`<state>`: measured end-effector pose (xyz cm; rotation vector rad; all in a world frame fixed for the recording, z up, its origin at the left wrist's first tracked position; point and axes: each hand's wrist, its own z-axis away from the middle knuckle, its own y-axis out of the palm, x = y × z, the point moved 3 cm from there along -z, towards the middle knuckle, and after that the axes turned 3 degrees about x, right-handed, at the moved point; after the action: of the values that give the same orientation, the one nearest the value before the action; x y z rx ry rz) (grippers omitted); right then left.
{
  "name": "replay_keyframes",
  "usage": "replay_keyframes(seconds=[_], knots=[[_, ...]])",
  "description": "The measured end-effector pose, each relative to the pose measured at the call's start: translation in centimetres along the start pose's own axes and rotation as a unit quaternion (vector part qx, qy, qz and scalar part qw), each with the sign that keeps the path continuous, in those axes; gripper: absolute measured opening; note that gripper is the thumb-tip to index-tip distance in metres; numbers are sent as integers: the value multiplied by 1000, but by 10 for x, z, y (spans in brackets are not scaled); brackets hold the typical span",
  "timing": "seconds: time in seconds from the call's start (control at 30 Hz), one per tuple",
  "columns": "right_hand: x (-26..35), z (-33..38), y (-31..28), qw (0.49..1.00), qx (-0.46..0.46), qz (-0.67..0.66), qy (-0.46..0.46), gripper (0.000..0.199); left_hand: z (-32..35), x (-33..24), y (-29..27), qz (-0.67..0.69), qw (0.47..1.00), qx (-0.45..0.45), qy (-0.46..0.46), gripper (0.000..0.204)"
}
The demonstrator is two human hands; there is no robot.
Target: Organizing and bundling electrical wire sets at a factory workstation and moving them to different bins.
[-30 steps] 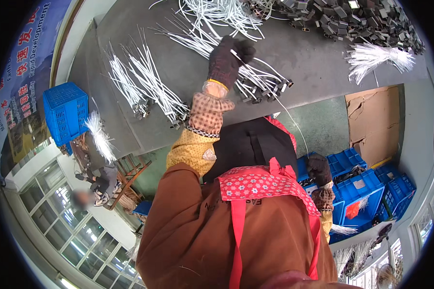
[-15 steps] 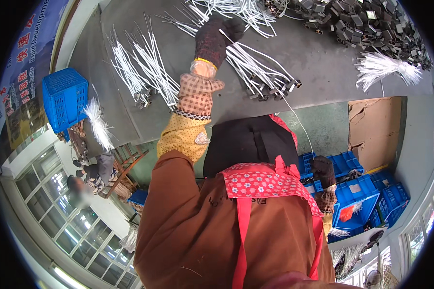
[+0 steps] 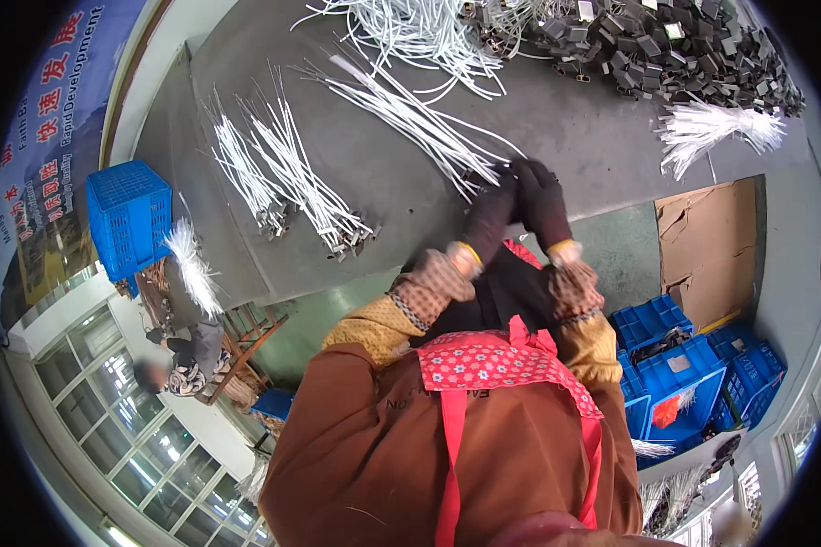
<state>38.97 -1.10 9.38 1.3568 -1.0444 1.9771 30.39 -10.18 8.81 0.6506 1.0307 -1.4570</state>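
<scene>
My two hands, in dark gloves, meet at the near edge of the grey table. My left hand [image 3: 491,215] has its fingers drawn together beside the small dark connector ends of a bundle of white cables [image 3: 412,120]. Against it is my right hand [image 3: 543,202], its fingers bent inward. One white cable [image 3: 485,133] curves from the bundle to the fingertips, seemingly held there. The gloves cover whatever else lies between the hands. Two more bundles of white cables [image 3: 303,178] lie to the left, their connector ends toward me.
A loose heap of white cables [image 3: 420,41] and a pile of dark, block-shaped parts [image 3: 666,46] cover the table's far side. A tied white bundle [image 3: 716,132] lies far right. Blue crates [image 3: 680,369] stand low right; another blue crate [image 3: 128,214] is left. A person [image 3: 187,360] sits beyond.
My left hand has come back from the far end of the bundle to the table edge. My right hand has risen from low right, where a cable trailed to it, and joined the left.
</scene>
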Motion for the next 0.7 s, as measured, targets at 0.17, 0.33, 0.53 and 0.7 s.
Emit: replay_keyframes(seconds=[0.17, 0.33, 0.53, 0.7], knots=[[28, -30, 43, 988, 17, 95, 122, 36, -22, 12, -102, -263, 952, 3, 155, 33], [8, -13, 40, 952, 36, 299, 56, 31, -120, -11, -243, -366, 927, -76, 20, 41], [2, -13, 46, 942, 71, 328, 7, 38, -266, -75, -311, 30, 973, -181, -143, 53], [-5, 5, 19, 967, 33, 215, 135, 45, -246, -77, -292, 117, 970, -175, -119, 34]])
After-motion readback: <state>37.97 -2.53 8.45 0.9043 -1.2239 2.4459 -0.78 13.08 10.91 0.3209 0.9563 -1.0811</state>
